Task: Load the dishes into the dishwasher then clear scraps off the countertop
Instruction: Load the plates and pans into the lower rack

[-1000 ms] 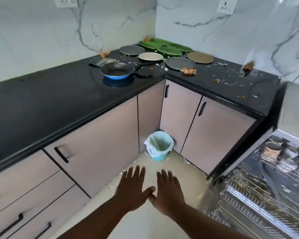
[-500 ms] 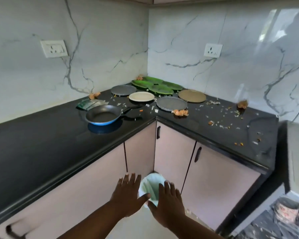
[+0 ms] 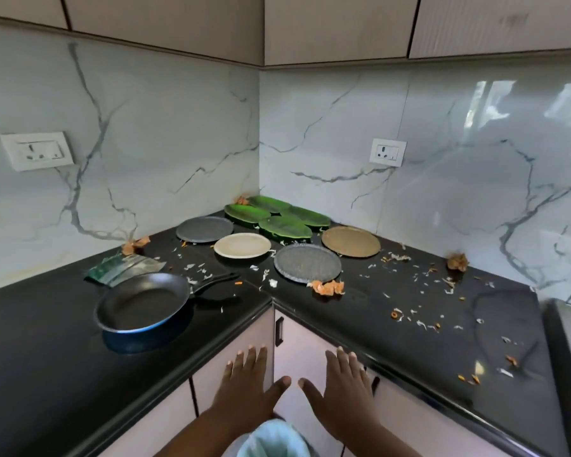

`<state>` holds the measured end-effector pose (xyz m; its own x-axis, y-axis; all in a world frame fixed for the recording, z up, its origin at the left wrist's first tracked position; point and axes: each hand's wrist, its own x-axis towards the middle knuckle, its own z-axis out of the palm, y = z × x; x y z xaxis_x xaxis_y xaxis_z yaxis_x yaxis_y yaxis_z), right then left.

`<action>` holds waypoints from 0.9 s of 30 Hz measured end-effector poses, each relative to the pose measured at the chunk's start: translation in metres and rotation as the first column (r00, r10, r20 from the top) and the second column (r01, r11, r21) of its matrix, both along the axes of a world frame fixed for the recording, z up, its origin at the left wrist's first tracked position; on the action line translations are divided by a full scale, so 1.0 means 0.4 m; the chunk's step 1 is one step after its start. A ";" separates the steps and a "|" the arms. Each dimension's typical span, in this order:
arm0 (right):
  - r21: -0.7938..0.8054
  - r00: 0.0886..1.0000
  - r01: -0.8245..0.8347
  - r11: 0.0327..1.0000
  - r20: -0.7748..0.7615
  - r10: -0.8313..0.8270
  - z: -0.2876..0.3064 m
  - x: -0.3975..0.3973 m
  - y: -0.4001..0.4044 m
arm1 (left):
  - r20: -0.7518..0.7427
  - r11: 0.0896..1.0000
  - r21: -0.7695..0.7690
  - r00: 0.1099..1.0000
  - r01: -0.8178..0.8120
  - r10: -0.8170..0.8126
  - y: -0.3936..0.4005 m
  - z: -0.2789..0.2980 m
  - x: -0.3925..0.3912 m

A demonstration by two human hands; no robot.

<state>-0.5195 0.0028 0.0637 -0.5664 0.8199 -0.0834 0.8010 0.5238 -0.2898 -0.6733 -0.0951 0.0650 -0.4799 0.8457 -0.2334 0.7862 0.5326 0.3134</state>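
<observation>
Both hands, your left hand (image 3: 244,384) and right hand (image 3: 343,390), hover flat and empty; loading hasn't begun, so reach for the frying pan (image 3: 142,301) on the desk (image 3: 40,341).

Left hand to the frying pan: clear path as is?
Probably yes. The left hand is open and holds nothing, the frying pan sits alone near the counter edge, and nothing stands between them.
</observation>
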 end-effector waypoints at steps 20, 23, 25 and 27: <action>-0.145 0.855 0.481 0.865 -0.140 -0.499 0.082 -0.302 0.579 | 0.990 0.831 -0.081 0.053 -0.550 0.132 0.686 0.100 -0.524; -0.219 0.839 0.486 0.846 -0.154 -0.522 0.077 -0.322 0.670 | 0.987 0.783 -0.127 0.003 -0.608 0.161 0.737 0.086 -0.555; -0.309 0.812 0.477 0.823 -0.203 -0.547 0.073 -0.342 0.737 | 0.985 0.774 -0.128 0.014 -0.620 0.174 0.767 0.076 -0.562; -0.366 0.805 0.458 0.810 -0.214 -0.553 0.064 -0.362 0.800 | 0.980 0.761 -0.134 0.028 -0.635 0.196 0.790 0.057 -0.562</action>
